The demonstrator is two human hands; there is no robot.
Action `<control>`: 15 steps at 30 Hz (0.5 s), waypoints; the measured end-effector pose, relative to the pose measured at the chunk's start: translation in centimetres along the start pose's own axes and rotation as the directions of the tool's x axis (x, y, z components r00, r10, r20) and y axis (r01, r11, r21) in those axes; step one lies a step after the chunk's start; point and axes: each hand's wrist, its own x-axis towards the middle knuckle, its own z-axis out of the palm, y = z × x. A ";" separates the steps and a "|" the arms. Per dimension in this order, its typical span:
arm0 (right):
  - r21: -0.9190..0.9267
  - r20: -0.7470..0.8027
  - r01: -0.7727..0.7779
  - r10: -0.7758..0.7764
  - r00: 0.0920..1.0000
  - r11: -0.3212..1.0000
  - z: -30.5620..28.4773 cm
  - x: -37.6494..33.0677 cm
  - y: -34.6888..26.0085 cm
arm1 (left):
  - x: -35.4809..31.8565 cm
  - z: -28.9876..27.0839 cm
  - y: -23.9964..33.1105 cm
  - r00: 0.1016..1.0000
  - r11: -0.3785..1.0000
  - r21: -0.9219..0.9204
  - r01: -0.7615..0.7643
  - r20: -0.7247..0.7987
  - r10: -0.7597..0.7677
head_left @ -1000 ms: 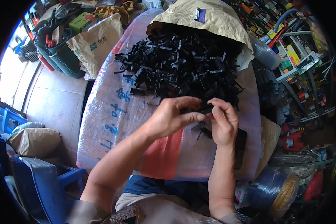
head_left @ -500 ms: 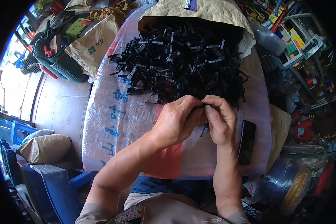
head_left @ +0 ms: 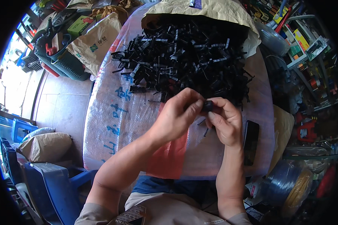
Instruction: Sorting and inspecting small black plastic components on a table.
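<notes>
Woven-sack table (head_left: 112,123), small black clip (head_left: 207,105) — pinched

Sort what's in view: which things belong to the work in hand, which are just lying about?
In hand:
- small black part, pinched between left hand and right hand
- pile of black parts spilling from the tan sack
- woven plastic sheet under it all

Lying about:
- black phone right of the hands
- brown paper bag
- green basket
- blue plastic chair

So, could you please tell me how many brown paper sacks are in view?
3: one open behind the black parts pile, one beside the green basket, one lying on the floor at left. Others may be hidden.
</notes>
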 end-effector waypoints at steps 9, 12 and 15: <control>-0.242 0.074 0.045 -0.028 0.997 0.969 -0.9 -0.2 -0.4 | 0.0 -1.5 1.2 0.966 0.981 0.185 0.063 0.235 -0.107; -0.309 0.103 0.046 -0.014 0.995 0.950 -1.0 -0.2 -0.4 | -0.2 -1.3 1.3 0.979 0.970 0.242 -0.025 0.201 -0.025; -0.381 0.119 0.031 0.016 0.993 0.924 -1.3 -0.5 -0.8 | 0.0 -1.0 0.8 0.967 0.885 0.434 -0.169 0.247 0.064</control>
